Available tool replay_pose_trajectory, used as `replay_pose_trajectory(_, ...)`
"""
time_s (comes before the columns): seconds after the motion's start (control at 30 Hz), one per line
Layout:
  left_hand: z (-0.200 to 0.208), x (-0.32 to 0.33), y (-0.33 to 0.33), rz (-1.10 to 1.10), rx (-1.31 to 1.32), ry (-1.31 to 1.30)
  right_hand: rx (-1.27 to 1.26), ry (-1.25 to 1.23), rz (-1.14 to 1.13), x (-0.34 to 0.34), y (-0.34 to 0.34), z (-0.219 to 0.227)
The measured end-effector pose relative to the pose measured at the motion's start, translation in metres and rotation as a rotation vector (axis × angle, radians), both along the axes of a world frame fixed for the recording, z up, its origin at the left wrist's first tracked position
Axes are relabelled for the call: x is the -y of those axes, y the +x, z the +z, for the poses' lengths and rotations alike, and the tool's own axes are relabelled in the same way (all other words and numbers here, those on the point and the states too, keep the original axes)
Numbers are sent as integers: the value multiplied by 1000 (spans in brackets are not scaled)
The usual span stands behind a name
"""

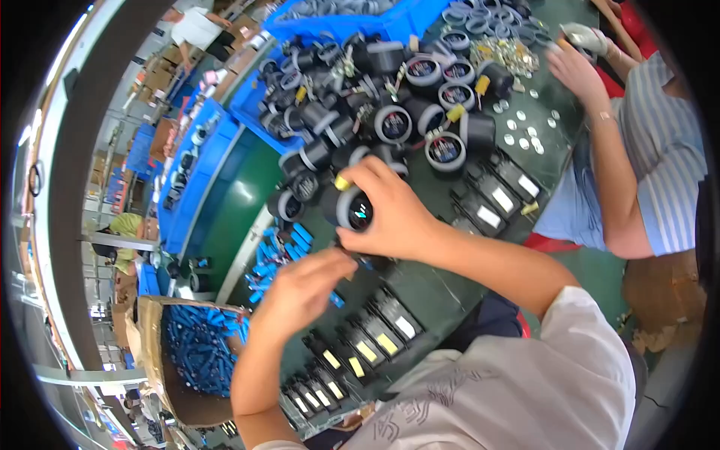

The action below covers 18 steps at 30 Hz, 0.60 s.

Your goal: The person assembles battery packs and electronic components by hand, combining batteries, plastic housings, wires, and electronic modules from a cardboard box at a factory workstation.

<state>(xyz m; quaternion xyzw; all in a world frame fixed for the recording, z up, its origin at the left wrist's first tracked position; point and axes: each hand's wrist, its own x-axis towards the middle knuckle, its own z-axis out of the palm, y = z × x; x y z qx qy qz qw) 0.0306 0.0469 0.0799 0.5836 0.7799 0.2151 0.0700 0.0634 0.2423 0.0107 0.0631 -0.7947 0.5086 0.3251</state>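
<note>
Black round unit point(360, 214), grey ring round a dark glossy face: held just off the near edge of the heap of like units point(394, 124), face turned roughly to the wearer's R. R hand point(394, 214) has it, fingers curled over the top, thumb under, gripping across ring & face edge; a yellow bit point(343, 183) shows at the fingertips. L hand point(304, 289) is nearer the wearer than the heap, fingers bent together, tips near the unit's underside; can't tell if they pinch anything or touch it.

Handling, my guess: unit prob. light to medium wt., stiff shell, smooth & a bit slippery; face likely scratches easily, so best hold = round the black barrel or grey ring, thumb opp. fingers, clear of the glossy part.

Further out, all rel. to heap: loose blue cells point(300, 238) off its near-L side; carton point(148, 352) w/ more blue cells beyond those, same dir. Black cases w/ pale labels point(375, 334) lie in rows well to the near side; similar labelled cases point(502, 199) near-R. White discs point(525, 131) to its R, blue tray point(352, 28) at the far side. Co-worker in a striped top point(675, 150) sits well R.
</note>
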Motion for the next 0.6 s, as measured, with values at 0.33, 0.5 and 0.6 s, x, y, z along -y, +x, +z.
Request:
replay_pose_trajectory(0.33, 19, 24, -30, 59, -95, 1, 86, -133, 115, 13, -12, -12)
replay_pose_trajectory(0.5, 31, 74, -99, 336, -264, 27, 150, -116, 64, -14, 4, -10)
replay_pose_trajectory(0.6, 20, 120, -156, 610, -81, 48, 218, -45, 147, -3, -2, -12)
